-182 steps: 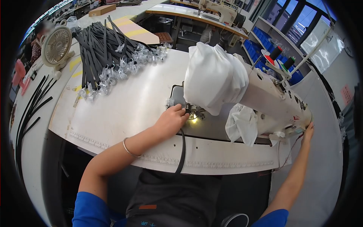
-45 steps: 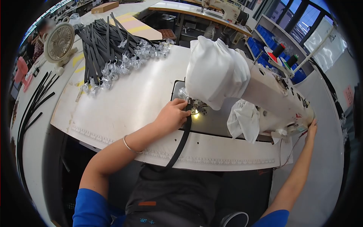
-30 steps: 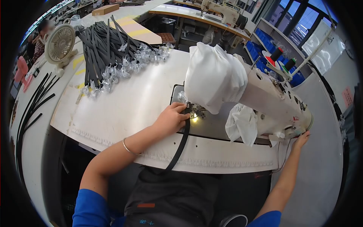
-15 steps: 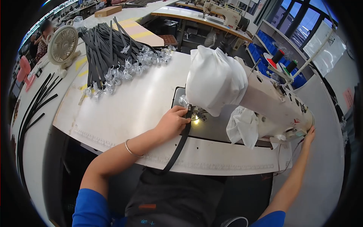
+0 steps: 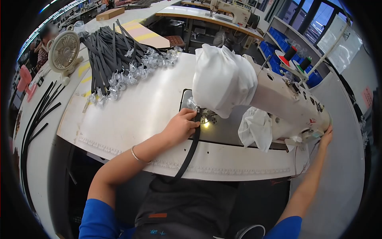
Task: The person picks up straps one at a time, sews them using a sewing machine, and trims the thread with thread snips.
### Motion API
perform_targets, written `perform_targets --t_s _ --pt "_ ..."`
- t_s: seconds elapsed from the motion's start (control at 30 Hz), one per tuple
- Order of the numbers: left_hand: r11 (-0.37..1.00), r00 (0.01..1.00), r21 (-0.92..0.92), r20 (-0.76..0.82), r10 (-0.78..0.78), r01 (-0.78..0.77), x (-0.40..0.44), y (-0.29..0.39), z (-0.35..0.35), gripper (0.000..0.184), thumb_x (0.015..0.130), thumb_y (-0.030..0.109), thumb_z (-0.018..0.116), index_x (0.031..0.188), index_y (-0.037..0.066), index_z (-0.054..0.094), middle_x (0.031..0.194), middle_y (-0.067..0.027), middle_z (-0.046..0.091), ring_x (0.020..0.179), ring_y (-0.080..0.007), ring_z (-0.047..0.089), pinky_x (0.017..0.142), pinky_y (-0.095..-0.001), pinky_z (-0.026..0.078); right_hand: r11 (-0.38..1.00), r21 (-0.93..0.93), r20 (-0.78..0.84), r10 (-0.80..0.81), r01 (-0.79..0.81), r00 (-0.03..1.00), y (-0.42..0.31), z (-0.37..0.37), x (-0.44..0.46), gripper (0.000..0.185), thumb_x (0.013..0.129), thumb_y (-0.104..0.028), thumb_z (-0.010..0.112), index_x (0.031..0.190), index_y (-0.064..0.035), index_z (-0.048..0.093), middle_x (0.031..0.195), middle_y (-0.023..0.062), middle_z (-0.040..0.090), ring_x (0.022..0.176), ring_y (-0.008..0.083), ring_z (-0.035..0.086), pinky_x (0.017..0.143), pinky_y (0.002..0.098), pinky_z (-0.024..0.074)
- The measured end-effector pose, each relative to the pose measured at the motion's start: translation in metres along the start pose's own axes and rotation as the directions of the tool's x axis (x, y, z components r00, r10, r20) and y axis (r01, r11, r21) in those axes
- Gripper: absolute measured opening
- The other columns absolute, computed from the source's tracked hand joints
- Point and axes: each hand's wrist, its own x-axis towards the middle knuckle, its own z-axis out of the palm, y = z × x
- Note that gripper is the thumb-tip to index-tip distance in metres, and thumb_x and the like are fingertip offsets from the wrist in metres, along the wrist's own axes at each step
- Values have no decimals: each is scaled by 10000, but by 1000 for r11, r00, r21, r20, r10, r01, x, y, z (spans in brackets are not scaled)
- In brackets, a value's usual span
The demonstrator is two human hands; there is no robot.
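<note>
My left hand (image 5: pixel 181 126) pinches a black strap (image 5: pixel 191 153) beside the lit needle area of a sewing machine (image 5: pixel 286 93). From the fingers the strap runs down over the table's front edge. A clear plastic-wrapped piece (image 5: pixel 191 103) sits at its upper end. White cloth (image 5: pixel 223 79) covers the machine's head, and a second white cloth (image 5: pixel 256 128) hangs under the arm. At the machine's right end, my right hand (image 5: pixel 327 136) rests against the round handwheel side; its fingers are partly hidden, so their grip cannot be made out.
A pile of black straps with plastic-wrapped ends (image 5: pixel 115 59) lies at the back left, near a fan (image 5: pixel 63 51). Loose black strips (image 5: pixel 38 115) lie on the left side table. Thread spools (image 5: pixel 290 53) stand behind the machine. A person (image 5: pixel 41 49) is at the far left.
Compared with the oldest frame, the strap below my left hand shows wider and curves left. My right hand dropped lower around a second ago and is back at the machine's end.
</note>
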Motion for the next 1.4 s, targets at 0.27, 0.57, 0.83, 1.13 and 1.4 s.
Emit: perform_targets --t_s 0.27,0.57,0.83,1.13,1.4 --pt "1000 1000 -3 2 0 0 0 2 -1 279 664 58 658 940 74 694 1125 -147 575 1092 -273 488 903 -328 449 747 606 66 295 -273 953 -43 19 -75 584 938 -450 371 1314 -3 359 1294 131 438 1155 258 458 957 359 368" --pt "999 1000 -34 -28 -2 1 3 -1 1 278 662 58 674 939 67 696 1100 -161 588 1087 -282 497 910 -337 442 995 -54 -20 -80 79 997 -42 3 27 574 934 -436 342 1271 17 445 1264 196 488 1159 317 472 966 349 356" --pt "997 999 -76 -21 -23 22 6 -5 3 296 654 7 653 945 50 685 1142 -181 566 1103 -310 494 905 -351 451 964 -253 155 -42 80 987 -39 -11 41 562 926 -430 345 1206 32 500 1130 213 575 1049 344 545 889 387 404" --pt "998 999 -58 -13 -30 29 6 -6 4 274 670 40 666 942 62 689 1150 -177 564 1114 -310 486 907 -353 449 938 -322 -30 -142 125 989 -8 -1 53 564 941 -436 308 1192 30 505 1092 210 590 1023 345 554 876 397 414" --pt "996 999 -76 -21 -40 38 7 -8 4 256 686 38 663 939 66 691 1145 -178 565 1114 -314 484 916 -357 440 967 31 145 247 -254 958 -63 -19 -13 557 939 -447 345 1185 28 500 1102 171 582 1017 293 548 891 378 409"
